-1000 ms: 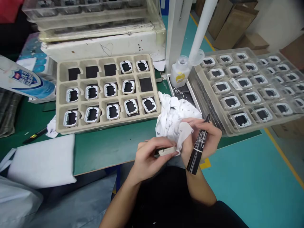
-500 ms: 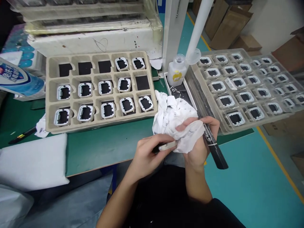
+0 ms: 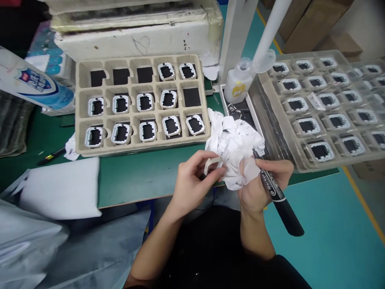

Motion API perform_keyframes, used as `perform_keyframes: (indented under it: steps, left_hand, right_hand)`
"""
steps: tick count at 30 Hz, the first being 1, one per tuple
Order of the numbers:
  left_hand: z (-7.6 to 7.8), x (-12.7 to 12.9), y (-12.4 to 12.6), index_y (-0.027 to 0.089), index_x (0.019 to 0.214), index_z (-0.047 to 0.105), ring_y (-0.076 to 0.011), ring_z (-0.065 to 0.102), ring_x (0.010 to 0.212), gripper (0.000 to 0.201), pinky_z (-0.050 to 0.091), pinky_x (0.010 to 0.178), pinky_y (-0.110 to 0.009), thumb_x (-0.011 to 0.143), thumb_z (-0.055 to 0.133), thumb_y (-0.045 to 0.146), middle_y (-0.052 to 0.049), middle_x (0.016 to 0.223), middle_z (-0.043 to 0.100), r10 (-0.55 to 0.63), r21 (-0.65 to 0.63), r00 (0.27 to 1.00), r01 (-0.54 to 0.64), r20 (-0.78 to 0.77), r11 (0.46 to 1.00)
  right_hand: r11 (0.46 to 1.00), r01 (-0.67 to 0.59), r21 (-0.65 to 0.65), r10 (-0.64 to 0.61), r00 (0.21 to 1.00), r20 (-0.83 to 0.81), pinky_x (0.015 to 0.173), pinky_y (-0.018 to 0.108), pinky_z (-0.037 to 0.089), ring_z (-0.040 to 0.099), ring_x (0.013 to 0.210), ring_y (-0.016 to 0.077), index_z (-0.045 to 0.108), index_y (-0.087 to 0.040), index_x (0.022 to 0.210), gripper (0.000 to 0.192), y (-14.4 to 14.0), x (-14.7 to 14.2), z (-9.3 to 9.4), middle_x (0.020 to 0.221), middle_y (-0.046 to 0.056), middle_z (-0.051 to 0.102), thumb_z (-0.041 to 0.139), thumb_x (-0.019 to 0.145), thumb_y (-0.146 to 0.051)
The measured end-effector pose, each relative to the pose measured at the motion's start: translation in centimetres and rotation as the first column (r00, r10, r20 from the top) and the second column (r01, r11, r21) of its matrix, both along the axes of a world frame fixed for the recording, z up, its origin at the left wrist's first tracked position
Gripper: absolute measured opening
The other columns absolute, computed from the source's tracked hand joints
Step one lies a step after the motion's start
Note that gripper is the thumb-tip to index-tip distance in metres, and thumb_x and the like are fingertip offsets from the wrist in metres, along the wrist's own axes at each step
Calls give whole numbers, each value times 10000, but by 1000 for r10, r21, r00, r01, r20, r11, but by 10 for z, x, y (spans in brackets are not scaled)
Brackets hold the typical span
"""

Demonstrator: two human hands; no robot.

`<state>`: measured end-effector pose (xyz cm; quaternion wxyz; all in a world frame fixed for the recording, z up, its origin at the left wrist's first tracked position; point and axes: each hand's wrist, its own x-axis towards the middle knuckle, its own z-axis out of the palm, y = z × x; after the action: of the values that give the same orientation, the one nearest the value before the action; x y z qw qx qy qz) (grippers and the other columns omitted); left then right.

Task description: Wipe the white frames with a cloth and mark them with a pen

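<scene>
My left hand (image 3: 195, 180) pinches a small light-coloured frame (image 3: 212, 161) between thumb and fingers, tilted on its side. Its inner side is partly hidden by the fingers. A black marker (image 3: 272, 186) is gripped in my right hand (image 3: 260, 188), its narrow end up toward the table and its thick black end toward me. A fold of the crumpled white cloth (image 3: 233, 140), which carries dark smudges, lies against the right hand's fingers. Beyond my hands stands a beige compartment tray (image 3: 135, 116) with white-rimmed square frames in most pockets and dark pads in the others.
To the right, clear plastic trays (image 3: 303, 164) hold many similar frames. A squeeze bottle (image 3: 236, 86) with its lid flipped up stands by a white post (image 3: 237, 36). At left are a blue-and-white can (image 3: 39, 88), a black-and-yellow cutter (image 3: 51, 156) and folded white cloth (image 3: 61, 186).
The left hand has drawn the frame slightly away from the cloth and turned it, showing more of its curved edge. The marker's thick end has swung lower right. The head view has shifted.
</scene>
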<state>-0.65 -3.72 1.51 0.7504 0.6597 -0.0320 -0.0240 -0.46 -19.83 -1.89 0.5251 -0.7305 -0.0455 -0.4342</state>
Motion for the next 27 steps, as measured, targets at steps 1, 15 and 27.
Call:
perform_keyframes:
  steps: [1,15,27]
  left_hand:
    - [1,0,0,236,1110,770,-192,783,757,263,696,689,-313,931,939,332,-15,911,810,-9,-28,1000,9,-23,1000]
    - [5,4,4,223,1087,905,-183,826,708,217,713,705,-274,901,976,308,-9,877,874,-9,8,1000,9,17,1000]
    - [4,5,3,204,1139,923,-113,706,598,191,554,583,-187,960,858,186,0,799,856,13,264,989,-52,146,963]
  right_hand:
    - [998,42,46,-44,999,27,590,419,582,675,642,228,704,-397,1154,266,4,0,2,844,-28,631,814,995,-214]
    - [970,-238,-42,232,967,-105,535,304,593,751,626,168,801,-314,1024,156,13,-2,34,765,-47,749,854,960,-182]
    - [937,-342,62,348,923,-163,583,281,567,719,644,139,808,-298,1016,162,11,-3,36,817,-47,773,830,970,-144]
